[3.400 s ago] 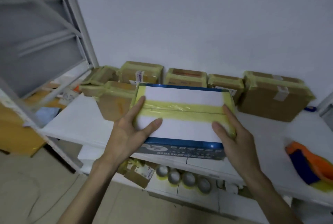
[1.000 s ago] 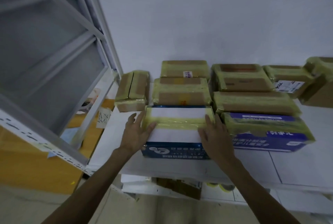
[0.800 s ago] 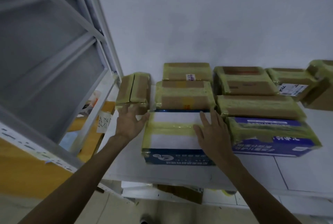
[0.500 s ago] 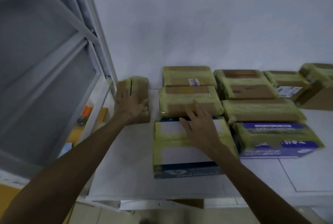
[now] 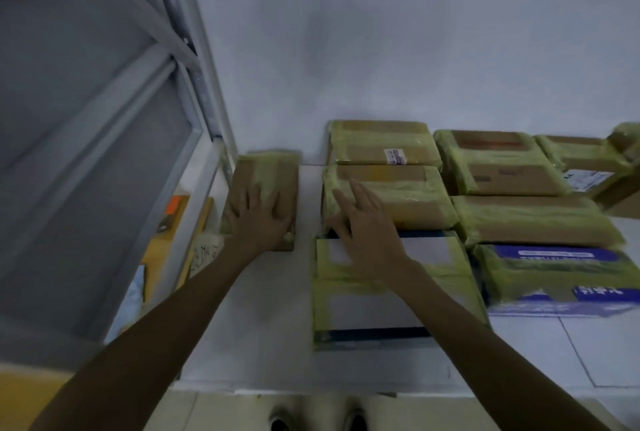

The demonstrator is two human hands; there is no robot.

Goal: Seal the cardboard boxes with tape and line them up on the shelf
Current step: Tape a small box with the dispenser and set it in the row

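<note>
We had let go of the sides of the white-and-blue box [image 5: 391, 299], which lay taped on the shelf [image 5: 259, 323] against the row. Our left hand [image 5: 258, 219] had shifted to its ten o'clock, fingers spread flat on the small brown box [image 5: 277, 170]. Our right hand [image 5: 367, 240] had slid to twelve o'clock, fingers straight and holding nothing, touching the taped box behind [image 5: 412, 202]. We judged that the small box needed lining up next.

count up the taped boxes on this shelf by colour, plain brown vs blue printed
plain brown boxes: 7 (one is cut off by the frame on the right)
blue printed boxes: 2
total: 9
</note>
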